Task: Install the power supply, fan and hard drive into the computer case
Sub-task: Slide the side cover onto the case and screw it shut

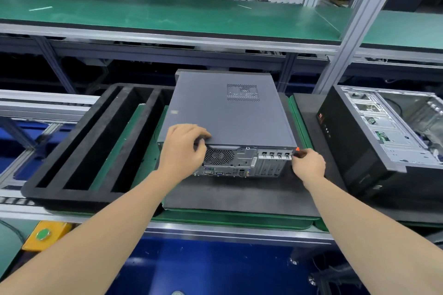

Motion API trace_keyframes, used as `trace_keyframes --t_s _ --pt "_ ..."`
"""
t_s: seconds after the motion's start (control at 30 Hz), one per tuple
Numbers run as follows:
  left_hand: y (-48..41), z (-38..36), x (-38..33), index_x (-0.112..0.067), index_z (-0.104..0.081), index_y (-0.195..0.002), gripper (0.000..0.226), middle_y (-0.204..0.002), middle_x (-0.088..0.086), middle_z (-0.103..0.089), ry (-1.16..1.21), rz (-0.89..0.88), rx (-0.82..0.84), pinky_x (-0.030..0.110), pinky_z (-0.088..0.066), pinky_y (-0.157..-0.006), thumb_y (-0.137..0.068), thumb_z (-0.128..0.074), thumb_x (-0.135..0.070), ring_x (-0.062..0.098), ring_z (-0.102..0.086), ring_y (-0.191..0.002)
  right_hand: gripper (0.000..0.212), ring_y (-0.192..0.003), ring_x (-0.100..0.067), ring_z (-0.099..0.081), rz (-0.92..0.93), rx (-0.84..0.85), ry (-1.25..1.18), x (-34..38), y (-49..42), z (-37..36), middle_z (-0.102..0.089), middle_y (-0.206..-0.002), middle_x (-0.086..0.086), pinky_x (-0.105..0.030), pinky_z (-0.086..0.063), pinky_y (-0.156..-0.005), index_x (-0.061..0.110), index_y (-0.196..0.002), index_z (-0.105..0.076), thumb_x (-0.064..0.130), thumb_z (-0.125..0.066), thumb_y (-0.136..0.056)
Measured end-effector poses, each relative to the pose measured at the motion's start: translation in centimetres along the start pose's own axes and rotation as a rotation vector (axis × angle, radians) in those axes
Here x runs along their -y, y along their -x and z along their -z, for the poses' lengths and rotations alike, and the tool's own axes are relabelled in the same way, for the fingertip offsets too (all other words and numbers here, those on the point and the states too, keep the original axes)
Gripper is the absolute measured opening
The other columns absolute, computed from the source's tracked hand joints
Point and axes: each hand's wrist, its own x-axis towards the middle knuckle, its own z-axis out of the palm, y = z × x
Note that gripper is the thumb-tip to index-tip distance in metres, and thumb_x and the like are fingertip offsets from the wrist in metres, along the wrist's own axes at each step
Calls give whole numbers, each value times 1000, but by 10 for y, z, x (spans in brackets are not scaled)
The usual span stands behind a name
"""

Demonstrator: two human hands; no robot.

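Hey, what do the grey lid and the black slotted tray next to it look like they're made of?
Lid: likely painted sheet metal, matte grey. It is flat and thin-edged, with a punched vent grid.
Tray: probably foam, matte black. Its thick walls look soft, with slightly fuzzy edges around the cut slots.

Two computer cases (230, 115), two hands (184, 148), one foam tray (60, 195), seemingly three slots (80, 136).

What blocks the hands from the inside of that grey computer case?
The grey top panel lies closed over the computer case, covering the inside. The left hand grips its rear edge; the right hand pinches a small orange-and-black object at the rear corner.
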Motion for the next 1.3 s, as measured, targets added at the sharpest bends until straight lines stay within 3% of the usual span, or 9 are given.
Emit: trace_keyframes --t_s 0.13,0.33,0.5,0.63,0.77,0.97,1.07,1.13,1.3 --pt "-7 -18 -13 -20 -75 -97 27 -98 -12 -72 73 45 19 36 -42 -99 -85 -62 0 13 -64 -100 47 -116 -47 -57 -69 64 75 -18 -11 -14 -49 -131 -25 -48 -50 -99 7 -125 -52 24 -77 -88" --pt "-23 -29 -22 -23 -77 -94 32 -94 -13 -72 138 196 6 36 -46 -92 -86 -57 0 16 -59 -99 39 -111 -41 -56 -120 105 -68 -1 -26 1 -61 -124 -30 -40 -44 -91 -8 -122 -57 24 -45 -103" --pt "-33 -22 -27 -23 -77 -96 34 -94 -14 -75 271 361 -8 25 -49 -87 -86 -54 -1 8 -64 -94 31 -97 -32 -65 112 -2 -374 61 -4 47 -66 -111 -13 -48 -54 -85 14 -126 -48 27 -49 -98" --pt "-28 3 -26 -26 -76 -95 35 -92 -15 -74 376 484 -59 8 -47 -73 -87 -53 -1 -1 -65 -83 17 -73 -14 -59 410 -39 -411 138 23 58 -62 -79 8 -33 -45 -67 38 -104 -52 49 -54 -91" --pt "0 44 5 -29 -76 -95 34 -89 -17 -73 358 585 -146 3 -43 -66 -87 -53 -4 -3 -64 -78 15 -59 -10 -61 588 226 -503 214 68 15 -68 -70 2 -36 -51 -64 43 -96 -55 57 -56 -93" --pt "64 125 99 -31 -76 -94 33 -89 -20 -73 247 822 -303 5 -46 -58 -91 -54 -7 -2 -66 -74 6 -51 -19 -60 605 680 -507 294 155 -82 -71 -71 -4 -27 -44 -40 32 -98 -47 35 -52 -98" --pt "94 163 153 -34 -76 -89 34 -86 -19 -73 222 970 -410 5 -44 -52 -90 -55 -7 -1 -65 -71 4 -52 -21 -65 607 769 -460 318 193 -125 -66 -68 -1 -26 -45 -42 28 -93 -49 32 -49 -94" --pt "113 185 188 -37 -75 -84 36 -86 -18 -74 223 1057 -452 14 -50 -60 -88 -54 -8 3 -67 -75 5 -51 -21 -64 610 798 -405 332 214 -153 -65 -67 -4 -28 -48 -44 28 -91 -50 32 -49 -92" --pt "151 220 269 -34 -74 -79 35 -85 -16 -75 255 1208 -475 30 -56 -71 -86 -53 -7 10 -70 -86 24 -48 -22 -62 613 818 -296 362 252 -222 -62 -66 -8 -48 -59 -53 18 -86 -52 39 -62 -85"
